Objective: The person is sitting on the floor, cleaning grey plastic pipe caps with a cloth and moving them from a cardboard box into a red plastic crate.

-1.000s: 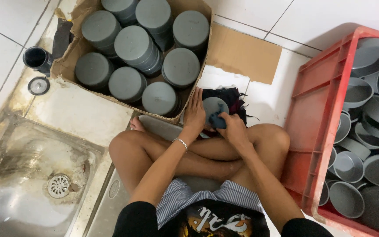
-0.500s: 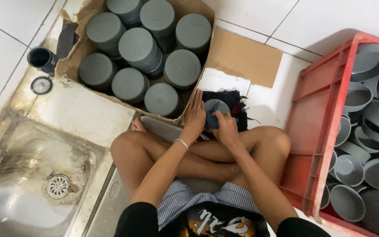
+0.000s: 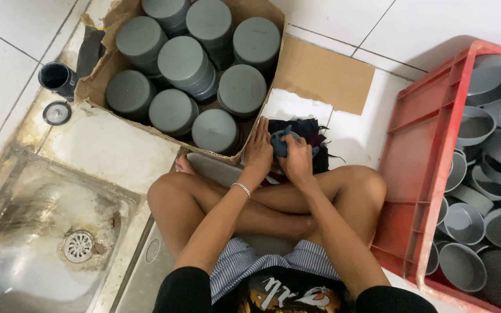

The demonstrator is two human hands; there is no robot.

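You grip the grey cap (image 3: 279, 143) between both hands just before your knees, near the box (image 3: 102, 87): left hand (image 3: 258, 152) flat against it, right hand (image 3: 297, 159) curled round it.

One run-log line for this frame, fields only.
left hand: holds grey cap | right hand: on cap, over dark cloth | cardboard box: stacked caps | red crate: loose caps

Brown cardboard box (image 3: 101, 87) at upper left — torn, flaps open, packed with stacks of round grey caps (image 3: 181, 61), red plastic crate (image 3: 421, 145) at right edge — rectangular, holding loose grey caps, no labels, signs or screens
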